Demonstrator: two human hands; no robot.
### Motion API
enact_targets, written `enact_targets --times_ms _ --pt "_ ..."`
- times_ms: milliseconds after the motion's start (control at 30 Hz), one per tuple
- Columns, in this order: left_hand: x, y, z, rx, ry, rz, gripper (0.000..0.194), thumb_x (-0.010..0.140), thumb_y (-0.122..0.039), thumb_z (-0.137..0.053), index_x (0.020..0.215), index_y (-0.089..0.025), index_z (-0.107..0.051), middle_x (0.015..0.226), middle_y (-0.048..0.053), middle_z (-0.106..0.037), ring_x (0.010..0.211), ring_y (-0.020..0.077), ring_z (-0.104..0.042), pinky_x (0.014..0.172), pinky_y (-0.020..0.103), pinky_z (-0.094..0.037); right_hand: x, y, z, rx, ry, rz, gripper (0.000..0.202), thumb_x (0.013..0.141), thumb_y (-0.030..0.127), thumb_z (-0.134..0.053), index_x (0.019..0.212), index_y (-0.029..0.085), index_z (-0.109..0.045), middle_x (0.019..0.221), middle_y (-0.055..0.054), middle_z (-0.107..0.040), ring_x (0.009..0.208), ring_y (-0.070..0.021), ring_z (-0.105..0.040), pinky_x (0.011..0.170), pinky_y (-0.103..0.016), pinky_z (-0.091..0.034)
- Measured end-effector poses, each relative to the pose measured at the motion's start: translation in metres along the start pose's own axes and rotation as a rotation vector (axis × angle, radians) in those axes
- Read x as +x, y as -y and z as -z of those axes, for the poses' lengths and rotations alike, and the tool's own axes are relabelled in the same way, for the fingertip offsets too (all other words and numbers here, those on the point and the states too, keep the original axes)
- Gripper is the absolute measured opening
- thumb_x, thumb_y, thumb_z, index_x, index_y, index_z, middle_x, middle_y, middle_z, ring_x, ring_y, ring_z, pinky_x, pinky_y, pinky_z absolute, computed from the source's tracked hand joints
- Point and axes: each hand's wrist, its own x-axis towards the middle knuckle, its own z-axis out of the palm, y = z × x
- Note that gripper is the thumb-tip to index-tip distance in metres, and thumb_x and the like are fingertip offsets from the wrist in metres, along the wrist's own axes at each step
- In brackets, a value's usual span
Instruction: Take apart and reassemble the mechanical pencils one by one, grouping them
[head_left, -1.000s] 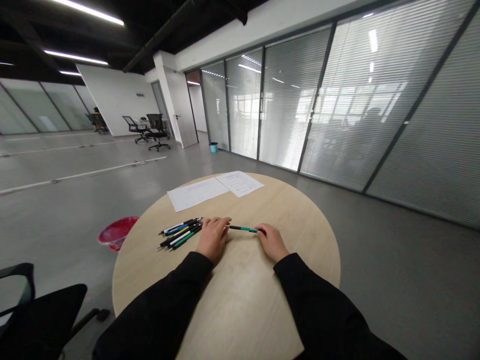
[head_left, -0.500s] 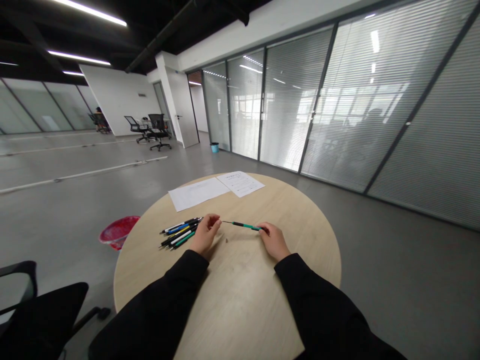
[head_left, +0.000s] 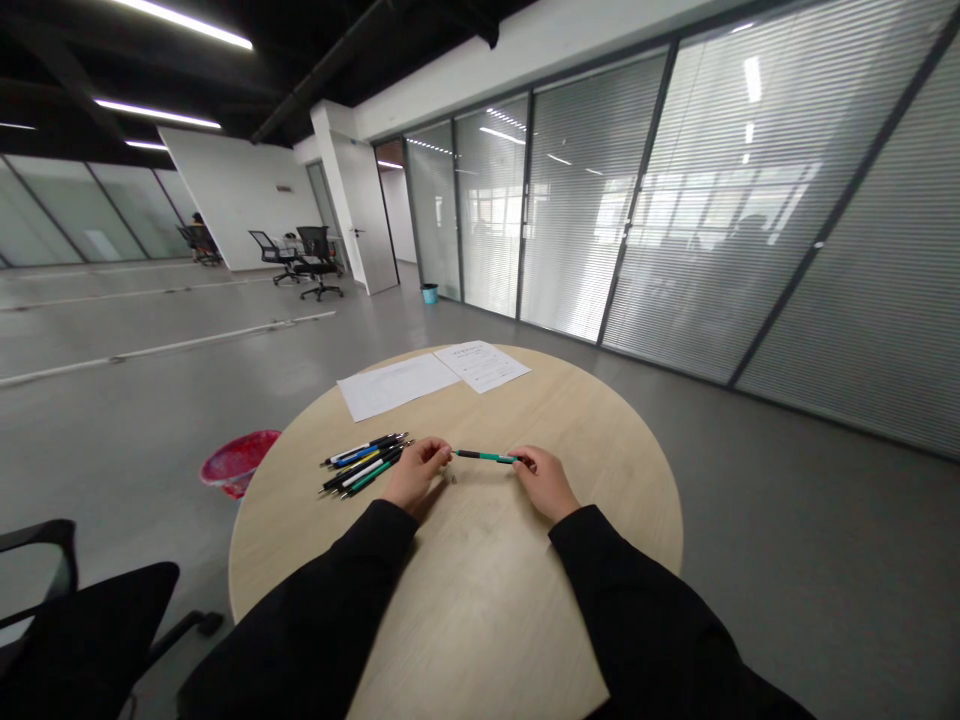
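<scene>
A green pen (head_left: pixel 491 457) with a black grip lies level between my two hands, just above the table. My right hand (head_left: pixel 546 480) pinches its green rear end. At the black front end, my left hand (head_left: pixel 415 472) has thumb and fingers closed on the thin dark refill that sticks out; most of the refill is hidden by the fingertips. A small grey piece (head_left: pixel 453 479), perhaps a pen tip, is on the table beside my left fingers. Left of that hand lies a pile of pens (head_left: pixel 364 466) in black, white, blue, yellow and green.
Two printed paper sheets (head_left: pixel 401 386) lie at the far side of the round wooden table (head_left: pixel 480 600). A red basket (head_left: pixel 238 462) stands on the floor at left, near a black chair (head_left: pixel 90 630). Glass partitions with blinds run along the right.
The pen has shifted slightly left and my left hand slightly right. Less of the refill now shows between the pen's front end and my left fingertips.
</scene>
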Motion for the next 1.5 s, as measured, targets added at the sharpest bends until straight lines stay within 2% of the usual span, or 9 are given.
enact_targets --times_ms 233,500,833,1033,1233,1400,1500 --pt "-0.0026 -0.0023 -0.0014 -0.024 0.021 0.007 0.03 0.082 -0.046 -0.064 0.078 -0.016 -0.063 0.07 0.002 -0.061 0.065 0.0155 -0.057 0.064 0.028 -0.044 0.0 -0.0003 -0.0015 0.033 0.021 0.01 0.023 0.084 0.024 -0.055 0.095 0.019 -0.075 0.087 -0.004 -0.072 0.073 -0.0173 -0.06 0.073 -0.03 -0.047" --pt "-0.0012 -0.0007 -0.0001 0.01 0.065 -0.013 0.032 0.084 -0.049 -0.06 0.076 -0.017 -0.058 0.066 -0.001 -0.055 0.06 0.013 -0.051 0.06 0.026 -0.04 -0.0007 -0.0003 -0.0031 0.065 0.011 -0.051 0.021 0.081 0.026 -0.058 0.092 0.018 -0.074 0.08 -0.003 -0.071 0.068 -0.0162 -0.057 0.066 -0.027 -0.045" --pt "-0.0019 -0.0005 -0.0018 -0.058 0.091 0.028 0.034 0.081 -0.05 -0.062 0.075 -0.018 -0.057 0.065 -0.002 -0.053 0.059 0.0125 -0.049 0.059 0.025 -0.039 -0.0001 0.0008 -0.0028 0.083 -0.005 -0.083 0.021 0.081 0.028 -0.058 0.091 0.018 -0.073 0.079 -0.003 -0.07 0.068 -0.0162 -0.056 0.065 -0.027 -0.044" --pt "-0.0034 -0.0044 -0.002 -0.048 0.098 0.038 0.033 0.079 -0.049 -0.066 0.076 -0.017 -0.06 0.067 0.0 -0.057 0.062 0.0136 -0.053 0.061 0.026 -0.042 -0.0004 0.0014 -0.0036 0.1 0.002 -0.098 0.021 0.08 0.029 -0.059 0.09 0.019 -0.074 0.077 -0.002 -0.07 0.066 -0.0155 -0.055 0.063 -0.026 -0.043" --pt "-0.0028 -0.0016 -0.0015 -0.048 0.029 0.042 0.033 0.076 -0.048 -0.069 0.076 -0.016 -0.064 0.069 0.002 -0.062 0.064 0.0153 -0.056 0.063 0.028 -0.044 -0.0006 0.0021 -0.0039 0.098 0.037 -0.071 0.018 0.079 0.027 -0.06 0.087 0.018 -0.073 0.075 -0.002 -0.067 0.064 -0.0142 -0.053 0.061 -0.025 -0.042" --pt "-0.0018 0.0004 -0.0016 -0.066 0.042 0.044 0.033 0.076 -0.049 -0.07 0.076 -0.016 -0.065 0.067 0.002 -0.062 0.063 0.015 -0.056 0.062 0.028 -0.044 -0.0017 -0.0007 -0.0059 0.104 0.073 -0.072 0.014 0.076 0.025 -0.063 0.084 0.017 -0.071 0.069 0.001 -0.063 0.062 -0.0131 -0.053 0.059 -0.024 -0.041" --pt "-0.0011 0.0015 -0.0019 -0.087 0.052 0.044 0.033 0.076 -0.048 -0.07 0.076 -0.016 -0.065 0.067 0.001 -0.061 0.062 0.0142 -0.056 0.061 0.027 -0.044 -0.0027 0.0006 -0.0058 0.112 0.127 -0.071 0.017 0.076 0.024 -0.062 0.088 0.017 -0.072 0.072 0.0 -0.066 0.063 -0.0133 -0.056 0.061 -0.024 -0.042"
